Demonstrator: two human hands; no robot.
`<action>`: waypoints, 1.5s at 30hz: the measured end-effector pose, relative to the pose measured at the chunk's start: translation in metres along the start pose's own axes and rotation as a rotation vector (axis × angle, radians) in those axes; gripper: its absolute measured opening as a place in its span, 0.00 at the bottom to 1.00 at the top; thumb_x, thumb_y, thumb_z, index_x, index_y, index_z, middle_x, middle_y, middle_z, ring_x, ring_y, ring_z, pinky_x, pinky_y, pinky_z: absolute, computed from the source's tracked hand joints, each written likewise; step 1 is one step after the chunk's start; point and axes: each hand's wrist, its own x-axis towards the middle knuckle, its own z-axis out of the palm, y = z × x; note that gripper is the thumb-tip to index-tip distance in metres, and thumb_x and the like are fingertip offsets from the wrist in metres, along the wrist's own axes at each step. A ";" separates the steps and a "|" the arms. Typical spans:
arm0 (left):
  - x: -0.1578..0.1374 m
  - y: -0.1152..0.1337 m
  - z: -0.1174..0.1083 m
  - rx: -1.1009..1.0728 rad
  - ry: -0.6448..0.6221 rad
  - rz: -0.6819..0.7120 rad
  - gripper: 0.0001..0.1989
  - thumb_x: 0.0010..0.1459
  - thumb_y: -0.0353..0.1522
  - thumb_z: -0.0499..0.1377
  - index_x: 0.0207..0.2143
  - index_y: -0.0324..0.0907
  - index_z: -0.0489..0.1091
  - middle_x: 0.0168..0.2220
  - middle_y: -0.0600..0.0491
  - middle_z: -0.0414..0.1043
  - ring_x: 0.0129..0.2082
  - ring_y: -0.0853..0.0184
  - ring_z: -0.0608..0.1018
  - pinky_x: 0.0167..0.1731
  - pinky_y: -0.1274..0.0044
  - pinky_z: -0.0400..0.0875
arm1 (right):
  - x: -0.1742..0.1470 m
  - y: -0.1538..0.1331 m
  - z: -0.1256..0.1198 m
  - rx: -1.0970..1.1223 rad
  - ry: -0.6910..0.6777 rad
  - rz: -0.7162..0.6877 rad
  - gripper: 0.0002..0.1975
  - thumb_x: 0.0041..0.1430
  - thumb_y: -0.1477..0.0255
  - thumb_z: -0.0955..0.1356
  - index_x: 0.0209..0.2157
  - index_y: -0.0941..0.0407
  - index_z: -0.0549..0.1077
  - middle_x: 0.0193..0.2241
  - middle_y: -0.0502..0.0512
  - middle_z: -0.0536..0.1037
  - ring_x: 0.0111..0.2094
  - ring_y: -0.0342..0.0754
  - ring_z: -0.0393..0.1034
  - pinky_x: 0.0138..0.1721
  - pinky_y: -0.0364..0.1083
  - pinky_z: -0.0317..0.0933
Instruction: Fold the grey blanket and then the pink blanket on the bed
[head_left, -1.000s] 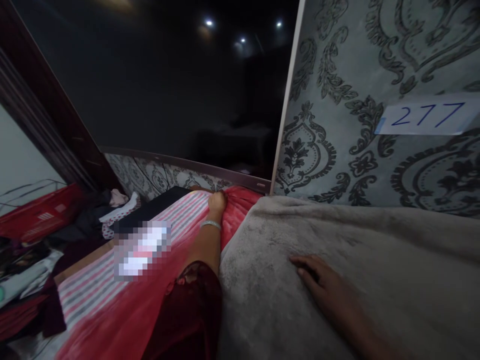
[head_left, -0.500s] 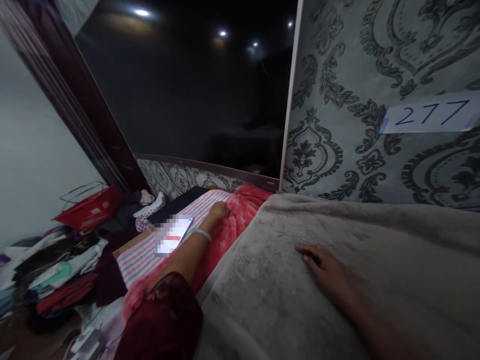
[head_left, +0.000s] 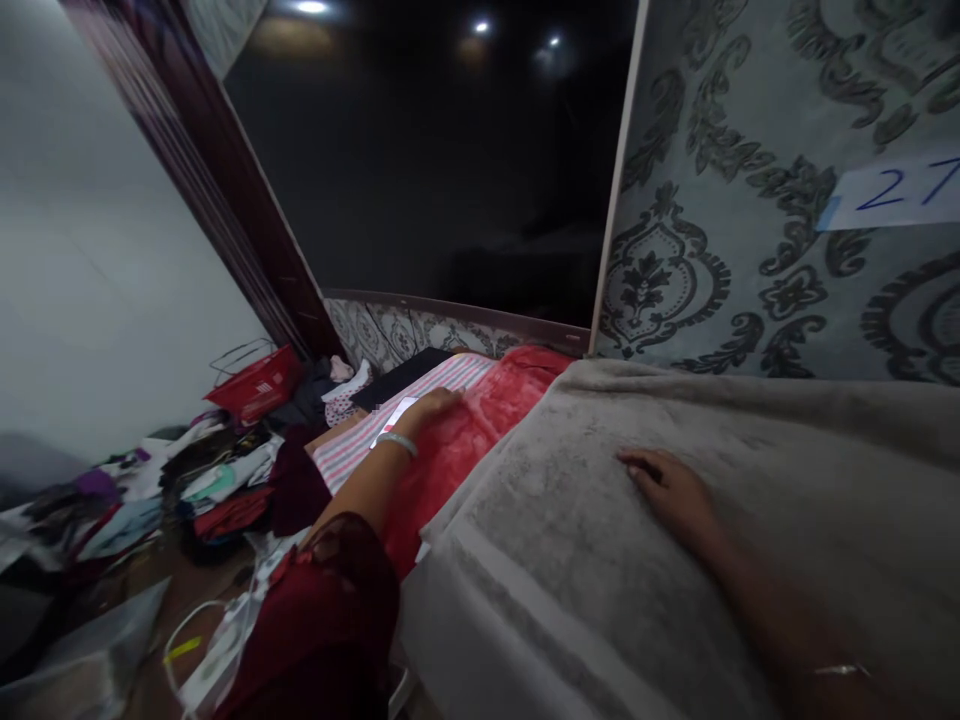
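My left hand (head_left: 435, 403) lies on a red plush blanket (head_left: 480, 430), fingers stretched out toward the right. A bracelet circles that wrist, and the sleeve is dark red. Beside the hand, partly hidden by it, a lit phone (head_left: 391, 420) rests on a striped pink, white and grey cloth (head_left: 346, 452). My right hand (head_left: 671, 490) rests on a grey plush blanket (head_left: 570, 500), thumb and forefinger apart, with nothing visible held. The grey blanket's edge overlaps the red one.
A large dark screen (head_left: 435, 170) stands behind, next to patterned wallpaper (head_left: 675, 290). On the left are a red bag (head_left: 262, 385) and piles of clothes (head_left: 225, 490). A white power strip (head_left: 217, 660) with a cable lies at lower left.
The view has shifted left. My left hand has slid back over the red blanket, its fingers now straighter, and the red blanket lies smoother. My right hand stays on the grey blanket.
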 end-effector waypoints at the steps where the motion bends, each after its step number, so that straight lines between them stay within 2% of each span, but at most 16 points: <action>1: -0.012 -0.010 -0.003 0.009 -0.022 -0.003 0.24 0.65 0.48 0.54 0.38 0.36 0.77 0.41 0.44 0.81 0.40 0.59 0.81 0.39 0.75 0.70 | 0.000 0.000 0.000 -0.005 -0.006 0.004 0.20 0.54 0.61 0.61 0.40 0.53 0.80 0.43 0.58 0.81 0.45 0.56 0.74 0.47 0.55 0.68; 3: -0.038 -0.029 -0.007 0.051 -0.034 -0.012 0.19 0.61 0.45 0.58 0.34 0.37 0.77 0.37 0.46 0.81 0.37 0.60 0.80 0.36 0.76 0.69 | 0.001 0.000 -0.001 -0.016 -0.017 0.010 0.20 0.54 0.62 0.61 0.40 0.52 0.81 0.43 0.58 0.81 0.44 0.56 0.74 0.46 0.54 0.68; 7: -0.095 -0.064 -0.011 0.120 0.024 -0.018 0.16 0.55 0.44 0.63 0.28 0.39 0.74 0.33 0.47 0.78 0.37 0.59 0.79 0.35 0.75 0.66 | 0.001 0.000 -0.002 -0.038 -0.015 -0.008 0.19 0.55 0.62 0.62 0.40 0.52 0.81 0.43 0.58 0.81 0.45 0.57 0.74 0.46 0.55 0.68; 11: -0.142 -0.098 -0.013 0.148 0.054 -0.003 0.18 0.58 0.46 0.59 0.26 0.41 0.72 0.30 0.49 0.76 0.34 0.60 0.77 0.32 0.75 0.65 | 0.002 0.004 -0.001 -0.043 -0.001 -0.038 0.19 0.55 0.62 0.62 0.39 0.51 0.82 0.42 0.57 0.81 0.43 0.56 0.74 0.45 0.55 0.69; 15: -0.169 -0.124 -0.014 0.206 0.192 -0.050 0.15 0.63 0.40 0.53 0.30 0.41 0.71 0.35 0.45 0.77 0.38 0.59 0.77 0.36 0.74 0.64 | 0.001 0.008 0.001 -0.039 0.021 -0.045 0.19 0.54 0.61 0.62 0.39 0.51 0.82 0.41 0.57 0.81 0.39 0.56 0.74 0.42 0.54 0.69; 18: -0.177 -0.135 -0.013 0.195 0.237 -0.082 0.15 0.64 0.39 0.51 0.29 0.41 0.69 0.37 0.41 0.77 0.39 0.58 0.77 0.37 0.72 0.64 | 0.001 0.009 0.002 -0.027 0.044 -0.051 0.19 0.54 0.61 0.62 0.38 0.51 0.82 0.41 0.57 0.81 0.41 0.56 0.75 0.43 0.54 0.69; 22: -0.181 -0.147 -0.011 0.106 0.199 -0.049 0.17 0.63 0.43 0.52 0.25 0.43 0.65 0.30 0.48 0.75 0.34 0.62 0.75 0.34 0.74 0.64 | 0.002 0.012 0.003 -0.043 0.063 -0.055 0.18 0.54 0.63 0.63 0.36 0.52 0.81 0.41 0.58 0.81 0.43 0.56 0.75 0.46 0.54 0.68; 26: -0.187 -0.155 -0.011 -0.013 0.160 -0.039 0.22 0.54 0.50 0.57 0.21 0.44 0.60 0.22 0.56 0.64 0.27 0.66 0.69 0.27 0.77 0.60 | 0.003 0.013 0.003 -0.074 0.065 -0.037 0.17 0.54 0.63 0.63 0.37 0.52 0.81 0.40 0.58 0.81 0.42 0.56 0.75 0.43 0.54 0.68; 29: -0.191 -0.153 -0.011 -0.121 0.155 -0.050 0.22 0.48 0.51 0.61 0.21 0.44 0.59 0.21 0.58 0.60 0.26 0.68 0.66 0.26 0.77 0.58 | 0.003 0.014 0.002 -0.105 0.049 -0.029 0.17 0.54 0.64 0.63 0.37 0.52 0.82 0.41 0.58 0.81 0.41 0.56 0.75 0.43 0.53 0.68; 34: -0.190 -0.137 -0.013 -0.193 0.138 -0.140 0.18 0.46 0.45 0.66 0.27 0.43 0.65 0.29 0.54 0.70 0.32 0.64 0.72 0.31 0.77 0.64 | 0.005 0.011 -0.003 -0.174 0.003 -0.032 0.19 0.53 0.65 0.63 0.40 0.53 0.81 0.40 0.58 0.81 0.41 0.56 0.75 0.43 0.53 0.69; 38: -0.192 -0.134 -0.012 -0.212 0.065 -0.171 0.18 0.46 0.44 0.67 0.24 0.41 0.67 0.25 0.52 0.72 0.30 0.63 0.74 0.29 0.76 0.66 | 0.005 0.003 -0.011 -0.233 -0.131 -0.057 0.20 0.54 0.64 0.63 0.44 0.54 0.80 0.42 0.59 0.81 0.42 0.57 0.76 0.46 0.55 0.70; 41: -0.195 -0.137 -0.014 -0.237 0.072 -0.149 0.17 0.48 0.44 0.67 0.28 0.39 0.71 0.28 0.51 0.75 0.32 0.62 0.77 0.30 0.75 0.68 | -0.002 -0.002 -0.014 -0.287 -0.213 -0.152 0.23 0.57 0.60 0.63 0.49 0.55 0.78 0.49 0.62 0.79 0.49 0.60 0.74 0.52 0.57 0.68; 45: -0.196 -0.143 -0.025 -0.244 0.079 -0.132 0.18 0.51 0.44 0.65 0.33 0.37 0.73 0.31 0.49 0.77 0.34 0.62 0.77 0.32 0.75 0.70 | -0.016 -0.001 -0.013 -0.374 -0.297 -0.297 0.26 0.59 0.58 0.63 0.53 0.55 0.75 0.56 0.63 0.75 0.58 0.62 0.68 0.61 0.61 0.60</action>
